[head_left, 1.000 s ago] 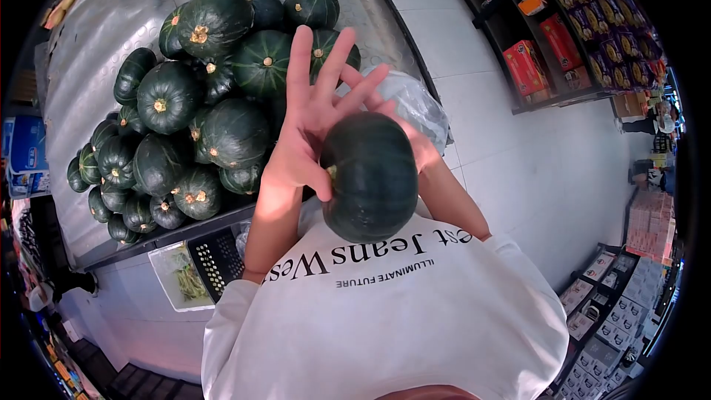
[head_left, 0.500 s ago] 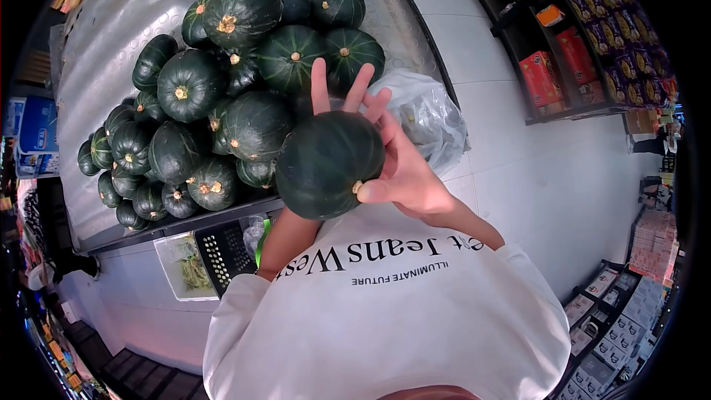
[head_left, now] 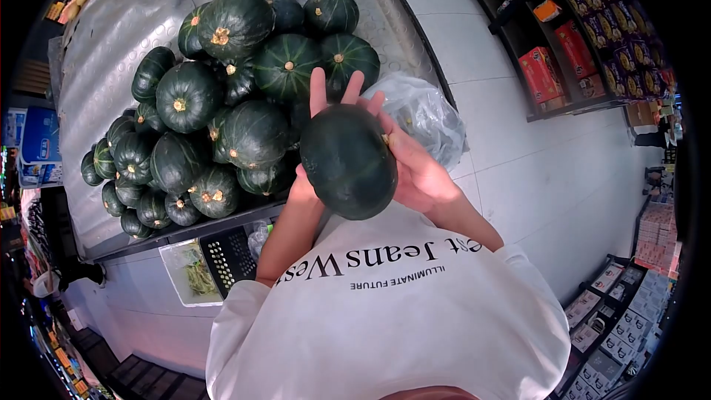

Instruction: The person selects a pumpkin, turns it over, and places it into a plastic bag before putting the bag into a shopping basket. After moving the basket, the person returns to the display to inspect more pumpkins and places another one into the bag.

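Observation:
A dark green pumpkin (head_left: 349, 167) is held up in front of my chest, its stem turned to the right side. My right hand (head_left: 418, 170) grips it from the right, the thumb beside the stem and the other fingertips showing beyond its far edge. At its lower left, my left hand (head_left: 304, 187) is against the pumpkin, most of its fingers hidden beneath it. Just beyond my hands, several more green pumpkins lie in a heap (head_left: 256, 133) on a grey-covered stand (head_left: 92, 211).
A clear plastic bag (head_left: 429, 122) lies on the stand's right edge. Below the front edge are a white box (head_left: 169, 261) with green scraps and a black crate (head_left: 228, 255). Shelves (head_left: 574, 110) of packaged goods stand at the right, beyond the tiled floor (head_left: 511, 155).
The pumpkin has moved slightly right and been turned, its stem going from lower right to upper right. My left hand now shows beside it.

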The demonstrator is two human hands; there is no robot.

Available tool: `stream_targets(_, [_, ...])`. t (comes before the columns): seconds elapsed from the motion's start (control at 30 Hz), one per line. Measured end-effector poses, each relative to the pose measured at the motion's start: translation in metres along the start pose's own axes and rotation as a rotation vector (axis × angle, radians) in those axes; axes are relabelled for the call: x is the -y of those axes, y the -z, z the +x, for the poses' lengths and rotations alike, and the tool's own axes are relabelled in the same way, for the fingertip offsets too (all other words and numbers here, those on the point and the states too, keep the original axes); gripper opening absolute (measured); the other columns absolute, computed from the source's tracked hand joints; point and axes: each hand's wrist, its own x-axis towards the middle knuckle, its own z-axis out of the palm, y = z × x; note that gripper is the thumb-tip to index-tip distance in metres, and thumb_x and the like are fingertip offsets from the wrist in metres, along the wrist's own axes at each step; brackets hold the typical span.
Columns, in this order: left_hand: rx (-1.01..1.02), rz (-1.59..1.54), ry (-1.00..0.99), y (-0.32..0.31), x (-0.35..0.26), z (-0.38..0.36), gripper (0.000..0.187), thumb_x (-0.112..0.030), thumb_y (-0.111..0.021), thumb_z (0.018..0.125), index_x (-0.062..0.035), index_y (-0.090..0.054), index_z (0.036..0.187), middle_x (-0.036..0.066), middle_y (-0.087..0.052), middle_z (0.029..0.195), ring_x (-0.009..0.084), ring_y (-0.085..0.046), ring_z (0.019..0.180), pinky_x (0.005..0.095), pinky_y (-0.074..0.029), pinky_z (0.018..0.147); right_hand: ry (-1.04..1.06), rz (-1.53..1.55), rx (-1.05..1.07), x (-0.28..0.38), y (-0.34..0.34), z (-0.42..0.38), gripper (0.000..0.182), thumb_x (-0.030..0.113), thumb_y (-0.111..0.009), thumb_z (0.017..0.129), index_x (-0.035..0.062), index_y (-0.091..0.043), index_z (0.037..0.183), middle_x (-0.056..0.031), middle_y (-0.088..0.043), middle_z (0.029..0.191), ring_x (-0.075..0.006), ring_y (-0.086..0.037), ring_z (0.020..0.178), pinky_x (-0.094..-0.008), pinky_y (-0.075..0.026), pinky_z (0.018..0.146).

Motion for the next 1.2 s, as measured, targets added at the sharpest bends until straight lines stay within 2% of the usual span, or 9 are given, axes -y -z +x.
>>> stream_targets(0.2, [0.246,0.168,-0.159,0.000,-0.002,0.004,0.111,-0.034,-0.075,0.073,-0.0275,0.009,0.145,0.023,-0.006,0.149,0.0347,-0.041,0.124,0.0453,-0.039,0.101,0.010,0.056,0.103,0.004,0.013,0.002,0.078,0.025,-0.058,0.088,0.0129,-0.009,0.146,-0.0051,-0.031,0.140,-0.0194,-0.034,0.129,-0.0393,-0.031,0.104])
stream_targets(0.3, [0.062,-0.180,0.021,-0.006,-0.007,0.001,0.097,-0.031,-0.068,0.081,-0.0248,0.004,0.146,0.024,-0.015,0.147,0.0341,-0.049,0.116,0.0436,-0.043,0.097,0.100,-0.042,0.247,0.005,0.010,0.000,0.082,0.017,-0.062,0.084,0.0146,-0.009,0.147,-0.0053,-0.032,0.139,-0.0194,-0.034,0.129,-0.0389,-0.031,0.104])
stream_targets(0.47, [-0.079,0.043,0.066,-0.015,-0.012,-0.002,0.071,-0.027,-0.051,0.092,-0.0176,-0.006,0.146,0.019,-0.025,0.145,0.0271,-0.042,0.123,0.0392,-0.042,0.099,-0.017,-0.003,-0.057,0.006,-0.006,-0.005,0.075,0.025,-0.057,0.089,0.0163,-0.010,0.146,-0.0066,-0.033,0.140,-0.0215,-0.034,0.129,-0.0428,-0.037,0.101])
stream_targets(0.6, [-0.255,0.193,0.175,-0.030,-0.026,-0.023,0.059,-0.030,-0.043,0.095,-0.0097,-0.017,0.145,0.011,-0.037,0.139,0.0227,-0.043,0.123,0.0377,-0.038,0.102,-0.173,0.284,0.152,-0.004,0.015,0.003,0.066,0.034,-0.048,0.093,0.0180,-0.011,0.146,-0.0076,-0.026,0.144,-0.0248,-0.034,0.130,-0.0514,-0.038,0.098])
stream_targets(0.77, [-0.519,0.167,0.247,-0.050,-0.037,-0.015,0.058,-0.043,-0.033,0.097,-0.0066,-0.025,0.142,0.011,-0.042,0.135,0.0242,-0.046,0.120,0.0372,-0.037,0.103,-0.053,0.012,0.041,0.002,0.005,-0.002,0.067,0.031,-0.048,0.094,0.0188,-0.008,0.146,-0.0069,-0.024,0.145,-0.0232,-0.035,0.128,-0.0449,-0.039,0.097])
stream_targets(0.8, [-0.610,0.203,0.197,-0.053,-0.035,-0.011,0.064,-0.052,-0.023,0.096,-0.0072,-0.025,0.142,0.010,-0.047,0.130,0.0234,-0.053,0.112,0.0363,-0.051,0.087,0.010,-0.089,-0.016,0.005,0.001,-0.002,0.066,0.030,-0.048,0.094,0.0189,-0.009,0.147,-0.0063,-0.025,0.145,-0.0227,-0.037,0.127,-0.0435,-0.040,0.097])
stream_targets(0.9, [-0.384,0.573,0.245,-0.054,-0.047,-0.016,0.067,-0.056,-0.017,0.095,-0.0118,-0.011,0.145,0.012,-0.046,0.129,0.0227,-0.060,0.098,0.0298,-0.055,0.062,-0.003,-0.165,-0.035,0.013,-0.003,0.002,0.062,0.027,-0.044,0.095,0.0168,-0.009,0.146,-0.0072,-0.029,0.143,-0.0245,-0.042,0.124,-0.0442,-0.041,0.095])
stream_targets(0.93, [-0.388,0.568,0.339,-0.054,-0.051,-0.017,0.073,-0.062,-0.016,0.092,-0.0134,-0.005,0.145,0.014,-0.052,0.120,0.0201,-0.064,0.071,0.0249,-0.049,0.040,-0.040,-0.153,-0.017,0.016,-0.002,0.004,0.061,0.026,-0.042,0.096,0.0157,-0.010,0.146,-0.0079,-0.031,0.142,-0.0257,-0.043,0.123,-0.0452,-0.040,0.095])
stream_targets(1.2, [-0.271,0.516,0.339,-0.036,-0.046,-0.027,0.075,-0.062,-0.018,0.091,-0.0099,-0.008,0.144,0.014,-0.059,0.102,0.0173,-0.059,0.051,0.0250,-0.049,0.041,0.015,-0.288,-0.014,0.015,0.007,0.006,0.057,0.030,-0.044,0.094,0.0140,-0.017,0.141,-0.0117,-0.035,0.137,-0.0280,-0.046,0.119,-0.0454,-0.043,0.092])
